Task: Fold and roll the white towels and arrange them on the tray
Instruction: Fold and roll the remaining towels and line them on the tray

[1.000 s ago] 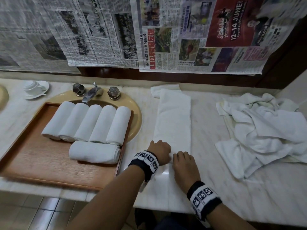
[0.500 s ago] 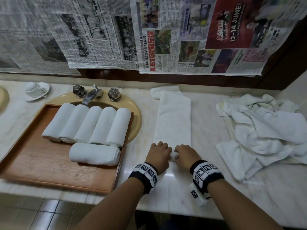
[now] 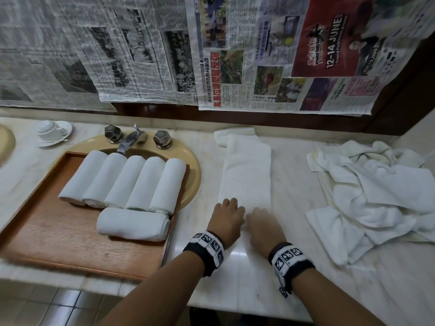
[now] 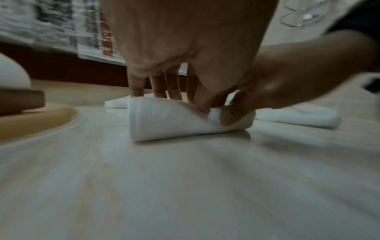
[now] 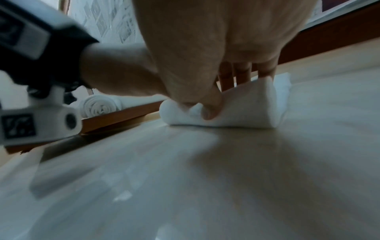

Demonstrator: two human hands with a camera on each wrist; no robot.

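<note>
A long folded white towel (image 3: 247,170) lies lengthwise on the marble counter. Its near end is turned up into a small roll (image 4: 164,123) (image 5: 246,110). My left hand (image 3: 227,217) (image 4: 185,100) and right hand (image 3: 263,223) (image 5: 216,97) sit side by side on that roll, fingers over the top and thumbs tucked into its near side. A wooden tray (image 3: 47,243) to the left holds several rolled towels in a row (image 3: 124,182) and one laid crosswise (image 3: 133,223) in front of them.
A heap of loose white towels (image 3: 376,198) lies at the right. The tray rests over a yellow sink (image 3: 193,184) with a faucet (image 3: 131,142). A cup on a saucer (image 3: 53,132) stands far left. Newspapers (image 3: 259,55) hang on the wall behind.
Both hands have moved away from me along the towel, turning its near end over into a roll. The counter in front of my wrists is now bare.
</note>
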